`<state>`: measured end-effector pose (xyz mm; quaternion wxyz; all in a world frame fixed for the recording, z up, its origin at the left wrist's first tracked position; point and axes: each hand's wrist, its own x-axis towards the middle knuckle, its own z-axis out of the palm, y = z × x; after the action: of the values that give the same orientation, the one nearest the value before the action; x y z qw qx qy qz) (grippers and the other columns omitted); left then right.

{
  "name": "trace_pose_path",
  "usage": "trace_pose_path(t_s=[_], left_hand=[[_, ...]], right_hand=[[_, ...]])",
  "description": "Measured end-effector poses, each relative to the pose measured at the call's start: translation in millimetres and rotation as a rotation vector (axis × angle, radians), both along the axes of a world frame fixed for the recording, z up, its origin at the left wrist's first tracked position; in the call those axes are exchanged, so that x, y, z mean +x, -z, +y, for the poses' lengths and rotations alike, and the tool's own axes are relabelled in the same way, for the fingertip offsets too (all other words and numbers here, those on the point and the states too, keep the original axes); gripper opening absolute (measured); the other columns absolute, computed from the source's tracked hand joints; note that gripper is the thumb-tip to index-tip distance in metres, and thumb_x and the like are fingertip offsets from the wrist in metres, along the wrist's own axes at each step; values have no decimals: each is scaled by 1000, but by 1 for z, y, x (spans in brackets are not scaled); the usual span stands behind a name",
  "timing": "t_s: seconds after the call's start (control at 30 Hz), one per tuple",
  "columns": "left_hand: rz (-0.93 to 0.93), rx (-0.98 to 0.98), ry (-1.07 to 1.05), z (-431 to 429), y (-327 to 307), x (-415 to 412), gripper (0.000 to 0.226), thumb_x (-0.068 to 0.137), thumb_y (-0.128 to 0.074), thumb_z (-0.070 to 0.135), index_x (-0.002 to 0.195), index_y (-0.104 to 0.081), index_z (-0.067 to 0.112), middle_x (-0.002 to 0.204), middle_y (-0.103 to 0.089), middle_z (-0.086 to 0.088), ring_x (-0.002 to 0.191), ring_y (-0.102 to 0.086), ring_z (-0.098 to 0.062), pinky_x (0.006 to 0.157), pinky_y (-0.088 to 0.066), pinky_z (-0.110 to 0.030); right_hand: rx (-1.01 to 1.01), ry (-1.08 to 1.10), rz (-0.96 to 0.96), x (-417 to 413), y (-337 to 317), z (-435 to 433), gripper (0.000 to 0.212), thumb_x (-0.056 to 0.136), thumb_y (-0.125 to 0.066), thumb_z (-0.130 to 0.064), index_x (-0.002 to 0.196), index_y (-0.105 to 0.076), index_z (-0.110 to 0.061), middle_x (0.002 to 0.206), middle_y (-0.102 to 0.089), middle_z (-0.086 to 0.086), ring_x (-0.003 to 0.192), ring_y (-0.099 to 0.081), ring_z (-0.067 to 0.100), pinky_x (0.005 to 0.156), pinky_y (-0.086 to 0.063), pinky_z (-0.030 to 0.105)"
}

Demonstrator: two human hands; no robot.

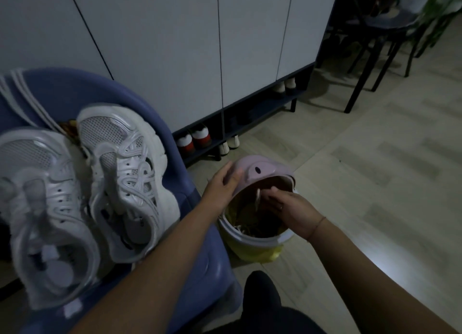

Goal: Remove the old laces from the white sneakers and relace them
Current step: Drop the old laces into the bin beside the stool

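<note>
Sneakers (125, 178): 2, white, mesh-toed, unlaced, on blue chair (207, 258).

the floor (375, 183) right of the bin (252, 243) lies open, a wide way in. the bin's left side stands just beside the blue seat (200, 258), leaving hardly a gap. its pink lid (260, 171), tilted up in the left hand (220, 183), roofs the far side of the mouth; the right hand (292, 208), pinching a white lace (257, 198), fills the near right. two sneakers (125, 178) crowd the seat. the cabinet (250, 46) walls off the back, and black chair legs (362, 83) stand far right.
</note>
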<state>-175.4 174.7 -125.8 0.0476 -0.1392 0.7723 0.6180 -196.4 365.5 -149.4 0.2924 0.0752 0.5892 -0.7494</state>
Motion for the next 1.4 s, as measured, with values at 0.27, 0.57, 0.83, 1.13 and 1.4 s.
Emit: trace_pose_path(t_s=[0.27,0.57,0.83,1.13,1.4], left_hand=[[96,41,10,-5,-76,50,72,86,-50,59,149,-36,26,153,-40,1,140,-39,-18,114,-36,-38],[428,-115,-280,-95,-158,140,19,97,-54,27,112,-63,19,104,-65,12,94,-60,12,74,-39,2],[439,-124,-693,-213,-153,183,21,99,-49,33,115,-59,25,103,-60,17,92,-56,2,78,-42,-6],[429,-111,-584,-236,-132,155,15,89,-47,45,98,-58,41,106,-59,21,103,-56,5,88,-43,-7],[424,-239,-596,-248,-109,145,44,86,-44,67,113,-57,35,124,-56,6,123,-49,-14,108,-39,-36]], right_hand=[[-76,-63,96,36,-71,-2,27,93,-47,-21,110,-64,-8,120,-65,9,114,-58,22,104,-40,37],[-147,-188,305,50,-172,-111,29,99,-40,-20,99,-65,-4,88,-71,7,81,-66,17,74,-55,29],[100,-238,721,25,-239,-264,22,95,-53,-17,101,-67,0,91,-68,5,87,-60,15,72,-47,14],[595,-390,987,-13,-248,-358,36,90,-58,-41,99,-70,-8,90,-62,2,89,-54,14,79,-37,24],[696,-440,928,-33,-244,-378,30,87,-64,-34,97,-70,-7,95,-64,5,93,-55,17,81,-38,24]])
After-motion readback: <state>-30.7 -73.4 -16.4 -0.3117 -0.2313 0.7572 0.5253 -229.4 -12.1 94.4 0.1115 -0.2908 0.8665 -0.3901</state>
